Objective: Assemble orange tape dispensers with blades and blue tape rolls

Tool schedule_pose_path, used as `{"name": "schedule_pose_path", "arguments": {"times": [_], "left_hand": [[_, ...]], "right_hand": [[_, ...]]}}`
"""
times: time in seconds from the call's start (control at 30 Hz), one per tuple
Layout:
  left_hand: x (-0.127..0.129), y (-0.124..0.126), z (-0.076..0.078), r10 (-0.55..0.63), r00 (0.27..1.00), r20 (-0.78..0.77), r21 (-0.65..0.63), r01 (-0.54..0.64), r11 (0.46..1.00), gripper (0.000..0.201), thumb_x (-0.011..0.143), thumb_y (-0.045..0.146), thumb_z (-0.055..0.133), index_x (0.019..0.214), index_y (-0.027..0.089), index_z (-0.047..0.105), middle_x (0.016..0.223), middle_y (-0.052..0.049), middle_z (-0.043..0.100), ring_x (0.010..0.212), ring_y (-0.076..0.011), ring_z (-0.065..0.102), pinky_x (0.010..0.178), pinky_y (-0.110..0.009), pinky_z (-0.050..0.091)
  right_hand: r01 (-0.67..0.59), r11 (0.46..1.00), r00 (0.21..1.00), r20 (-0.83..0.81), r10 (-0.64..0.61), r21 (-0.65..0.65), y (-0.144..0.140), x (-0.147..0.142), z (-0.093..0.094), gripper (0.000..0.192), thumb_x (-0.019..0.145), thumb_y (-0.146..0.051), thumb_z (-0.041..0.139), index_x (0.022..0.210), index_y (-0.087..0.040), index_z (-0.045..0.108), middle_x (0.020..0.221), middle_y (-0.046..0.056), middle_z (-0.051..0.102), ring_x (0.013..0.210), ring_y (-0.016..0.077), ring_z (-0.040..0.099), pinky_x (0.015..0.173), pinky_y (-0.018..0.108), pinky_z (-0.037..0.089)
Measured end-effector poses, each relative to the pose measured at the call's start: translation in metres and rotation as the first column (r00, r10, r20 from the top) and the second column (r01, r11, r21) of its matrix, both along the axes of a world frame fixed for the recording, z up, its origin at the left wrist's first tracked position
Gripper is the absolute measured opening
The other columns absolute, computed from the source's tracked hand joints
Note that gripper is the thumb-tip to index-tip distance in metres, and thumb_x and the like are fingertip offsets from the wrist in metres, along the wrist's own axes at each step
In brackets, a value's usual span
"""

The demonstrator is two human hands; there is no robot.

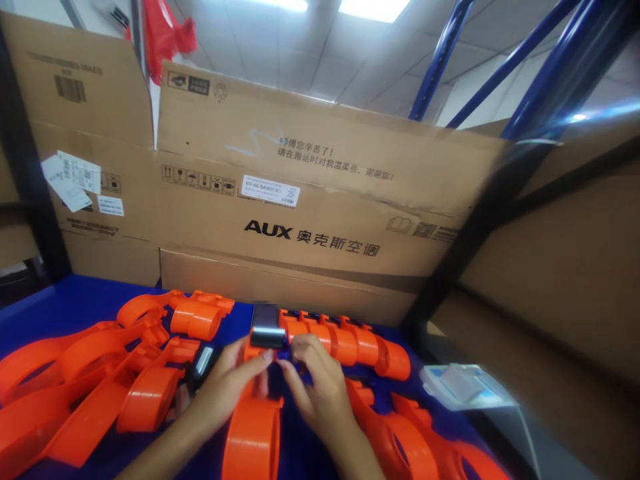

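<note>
Orange part point(253, 407) pinned under both hands on blue table point(65, 307), dark block point(267, 327) seated at its far end, just beyond fingertips. Left hand point(227, 387) curled round part's left edge, gripping; right hand point(317, 383) bent over right edge, fingertips point(295, 347) pinched at block's base. More orange parts point(100, 380) piled left & right of wrists, cardboard boxes point(310, 200) behind. Risk, prob.: block seated crooked or popping off w/ uneven pinch; part sliding on smooth top; fingertip nipped betw. block & part.
</note>
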State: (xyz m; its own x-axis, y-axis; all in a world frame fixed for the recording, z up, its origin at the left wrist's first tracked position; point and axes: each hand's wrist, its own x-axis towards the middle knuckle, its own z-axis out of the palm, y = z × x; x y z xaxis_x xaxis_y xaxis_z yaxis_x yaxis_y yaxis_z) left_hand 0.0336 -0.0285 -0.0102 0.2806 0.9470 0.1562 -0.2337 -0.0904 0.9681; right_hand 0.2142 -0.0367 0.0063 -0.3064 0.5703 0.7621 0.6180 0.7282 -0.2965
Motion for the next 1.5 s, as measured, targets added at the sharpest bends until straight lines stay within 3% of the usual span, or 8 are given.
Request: {"name": "schedule_pose_path", "arguments": {"times": [0.43,0.57,0.7,0.77,0.87,1.03,1.27,1.5], "left_hand": [[0.002,-0.003,0.004,-0.025,1.000,0.005,-0.015,0.025,1.000,0.026,0.087,0.044,0.066,0.090,0.018,0.067,0.055,0.001,0.063,0.052,-0.0145,0.057,0.061,-0.026,0.045],[0.003,-0.006,0.003,-0.019,0.998,0.057,-0.059,0.023,0.998,0.027,0.087,0.043,0.068,0.096,0.017,0.068,0.055,0.002,0.063,0.052,-0.0136,0.057,0.061,-0.025,0.047],[0.003,-0.008,0.003,-0.088,0.987,0.136,-0.168,0.110,0.980,0.035,0.082,0.045,0.072,0.101,0.014,0.068,0.058,-0.003,0.068,0.051,-0.0157,0.061,0.056,-0.026,0.049],[0.004,-0.011,0.006,-0.160,0.973,0.164,-0.206,0.193,0.959,0.049,0.082,0.046,0.073,0.118,0.014,0.064,0.062,-0.006,0.072,0.049,-0.0180,0.064,0.052,-0.027,0.048],[0.005,-0.018,0.013,-0.241,0.945,0.223,-0.227,0.291,0.930,0.076,0.082,0.042,0.074,0.147,0.022,0.041,0.072,-0.009,0.076,0.054,-0.0224,0.070,0.052,-0.028,0.050],[0.006,-0.025,0.018,-0.313,0.909,0.276,-0.177,0.368,0.913,0.077,0.079,0.032,0.079,0.146,0.035,0.041,0.128,-0.015,0.066,0.076,-0.0280,0.077,0.067,-0.038,0.058],[0.004,-0.025,0.018,-0.270,0.939,0.215,-0.108,0.298,0.949,0.063,0.083,0.039,0.075,0.139,0.027,0.049,0.123,-0.014,0.067,0.077,-0.0254,0.076,0.076,-0.041,0.059],[0.004,-0.021,0.015,-0.243,0.951,0.193,-0.150,0.273,0.950,0.052,0.086,0.043,0.070,0.132,0.028,0.052,0.117,-0.011,0.070,0.065,-0.0230,0.076,0.059,-0.032,0.059]], "right_hand": [[0.023,1.000,0.988,0.151,-0.020,-0.020,-0.001,0.008,0.007,0.013,0.096,-0.032,0.059,0.087,-0.023,0.058,0.100,0.009,0.062,0.079,0.0195,0.062,0.067,0.030,0.050],[-0.037,0.998,0.999,-0.002,0.037,-0.048,-0.003,0.006,0.004,0.017,0.093,-0.035,0.063,0.084,-0.023,0.053,0.093,0.007,0.059,0.079,0.0203,0.059,0.069,0.032,0.049],[-0.156,0.980,0.919,-0.383,0.097,-0.126,-0.005,0.002,0.005,0.024,0.096,-0.048,0.050,0.092,-0.024,0.048,0.090,0.006,0.055,0.081,0.0215,0.058,0.072,0.034,0.050],[-0.241,0.939,0.860,-0.502,0.089,-0.246,-0.006,0.000,0.008,0.027,0.099,-0.049,0.042,0.110,-0.025,0.048,0.096,0.007,0.059,0.087,0.0225,0.061,0.078,0.035,0.052],[-0.428,0.782,0.835,-0.529,0.150,-0.453,-0.007,-0.001,0.013,0.043,0.099,-0.051,0.040,0.133,-0.026,0.041,0.100,0.009,0.065,0.096,0.0257,0.065,0.089,0.040,0.051],[-0.594,0.629,0.749,-0.631,0.204,-0.502,-0.006,-0.001,0.013,0.041,0.094,-0.055,0.048,0.124,-0.026,0.048,0.091,0.005,0.064,0.083,0.0237,0.065,0.074,0.033,0.052],[-0.453,0.754,0.815,-0.565,0.133,-0.476,-0.004,-0.010,0.007,0.030,0.092,-0.054,0.054,0.099,-0.026,0.048,0.088,0.002,0.053,0.080,0.0186,0.055,0.070,0.027,0.047],[-0.512,0.718,0.766,-0.629,0.133,-0.472,-0.007,-0.017,0.005,0.030,0.092,-0.051,0.058,0.093,-0.026,0.042,0.078,-0.004,0.044,0.067,0.0135,0.042,0.063,0.023,0.039]]}}
